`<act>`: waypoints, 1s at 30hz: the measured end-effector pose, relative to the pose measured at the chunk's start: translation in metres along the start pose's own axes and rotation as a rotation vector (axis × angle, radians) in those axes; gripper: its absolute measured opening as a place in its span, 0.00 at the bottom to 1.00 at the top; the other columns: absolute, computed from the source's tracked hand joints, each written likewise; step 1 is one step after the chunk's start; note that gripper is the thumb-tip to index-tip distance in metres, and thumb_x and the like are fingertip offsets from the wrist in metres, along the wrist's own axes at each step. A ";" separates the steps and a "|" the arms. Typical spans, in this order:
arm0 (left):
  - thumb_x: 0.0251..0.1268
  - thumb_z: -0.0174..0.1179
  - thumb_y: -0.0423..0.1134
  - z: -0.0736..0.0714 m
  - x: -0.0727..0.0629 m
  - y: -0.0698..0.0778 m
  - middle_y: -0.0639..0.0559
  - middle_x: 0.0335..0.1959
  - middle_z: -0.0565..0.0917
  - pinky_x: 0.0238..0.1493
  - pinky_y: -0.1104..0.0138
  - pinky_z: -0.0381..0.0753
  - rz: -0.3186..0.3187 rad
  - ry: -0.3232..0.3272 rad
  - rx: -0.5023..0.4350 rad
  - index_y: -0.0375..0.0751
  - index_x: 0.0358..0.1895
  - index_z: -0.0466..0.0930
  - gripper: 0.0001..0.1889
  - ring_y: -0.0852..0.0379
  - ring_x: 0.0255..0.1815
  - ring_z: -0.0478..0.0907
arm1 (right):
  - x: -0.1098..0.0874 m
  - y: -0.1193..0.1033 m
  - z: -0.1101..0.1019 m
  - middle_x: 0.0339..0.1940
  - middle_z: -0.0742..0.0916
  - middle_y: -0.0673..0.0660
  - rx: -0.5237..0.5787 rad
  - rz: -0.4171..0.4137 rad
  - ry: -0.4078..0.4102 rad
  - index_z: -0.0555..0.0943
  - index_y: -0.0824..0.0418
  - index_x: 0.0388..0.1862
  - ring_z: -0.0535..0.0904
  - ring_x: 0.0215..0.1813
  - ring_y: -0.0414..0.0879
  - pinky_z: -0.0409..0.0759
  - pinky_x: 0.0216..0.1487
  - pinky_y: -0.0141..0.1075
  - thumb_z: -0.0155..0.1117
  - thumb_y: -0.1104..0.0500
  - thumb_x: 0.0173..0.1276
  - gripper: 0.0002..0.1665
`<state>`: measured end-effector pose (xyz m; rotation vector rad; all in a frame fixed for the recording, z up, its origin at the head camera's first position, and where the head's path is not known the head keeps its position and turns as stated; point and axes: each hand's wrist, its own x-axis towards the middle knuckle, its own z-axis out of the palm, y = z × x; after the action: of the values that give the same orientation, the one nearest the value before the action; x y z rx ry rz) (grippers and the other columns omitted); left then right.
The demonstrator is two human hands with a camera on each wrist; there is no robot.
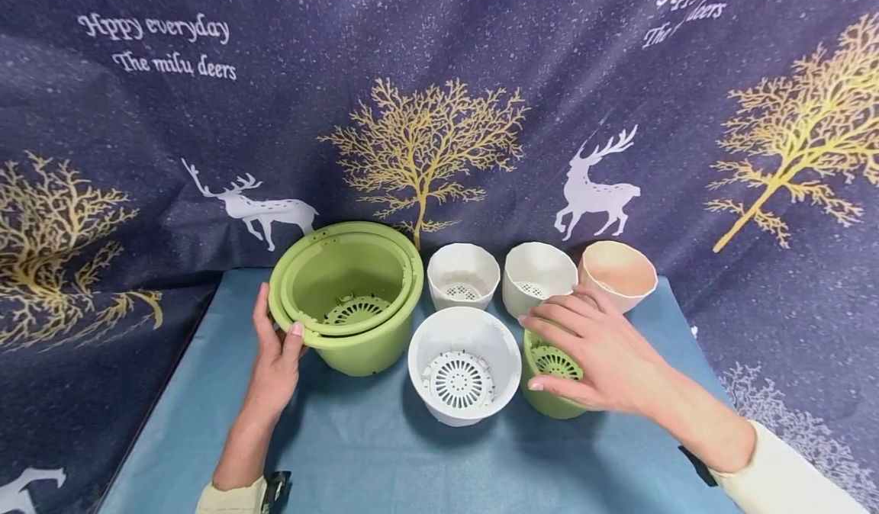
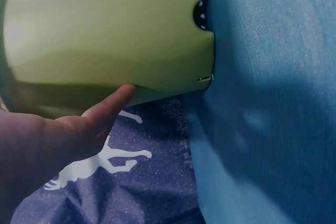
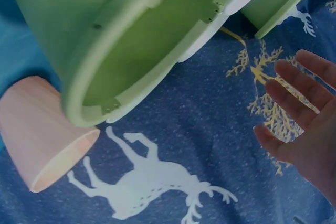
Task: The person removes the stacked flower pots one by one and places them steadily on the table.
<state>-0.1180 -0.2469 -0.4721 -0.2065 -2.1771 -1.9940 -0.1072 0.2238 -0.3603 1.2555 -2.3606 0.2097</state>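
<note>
Two large green flowerpots, one nested in the other, stand at the left of the table. My left hand touches their near left side, thumb at the rim. In the left wrist view a straight finger lies against the green wall. My right hand hovers over a smaller green pot with a slotted base, overlapping it in the head view. The right wrist view shows this hand with fingers spread, apart from the green pot. Between the green pots stands a white pot with a slotted base.
Behind stand two small white faceted pots and a pale pink pot. A blue cloth covers the table. Right behind it hangs a dark blue curtain printed with deer and golden trees.
</note>
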 end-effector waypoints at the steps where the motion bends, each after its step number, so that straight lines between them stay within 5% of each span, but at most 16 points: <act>1: 0.91 0.40 0.40 0.000 0.000 0.000 0.38 0.86 0.41 0.60 0.80 0.78 0.003 0.000 0.003 0.69 0.86 0.24 0.39 0.71 0.66 0.71 | 0.002 0.000 -0.001 0.61 0.87 0.54 -0.004 0.000 -0.016 0.84 0.57 0.67 0.80 0.62 0.55 0.66 0.70 0.60 0.66 0.25 0.68 0.44; 10: 0.90 0.40 0.40 0.001 0.000 0.001 0.37 0.85 0.41 0.59 0.81 0.78 0.001 0.009 0.004 0.63 0.87 0.23 0.40 0.72 0.66 0.71 | 0.027 0.003 -0.001 0.60 0.86 0.52 0.028 -0.054 -0.037 0.84 0.56 0.66 0.80 0.63 0.54 0.70 0.69 0.54 0.69 0.29 0.68 0.40; 30: 0.91 0.40 0.40 0.002 0.001 0.002 0.40 0.86 0.40 0.59 0.80 0.78 -0.014 0.009 -0.002 0.68 0.86 0.24 0.40 0.72 0.66 0.71 | 0.068 0.010 0.009 0.63 0.85 0.51 0.174 -0.101 -0.099 0.81 0.53 0.70 0.79 0.65 0.50 0.72 0.71 0.50 0.68 0.33 0.74 0.36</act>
<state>-0.1182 -0.2443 -0.4697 -0.1824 -2.1778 -2.0004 -0.1509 0.1756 -0.3363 1.4942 -2.3961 0.3343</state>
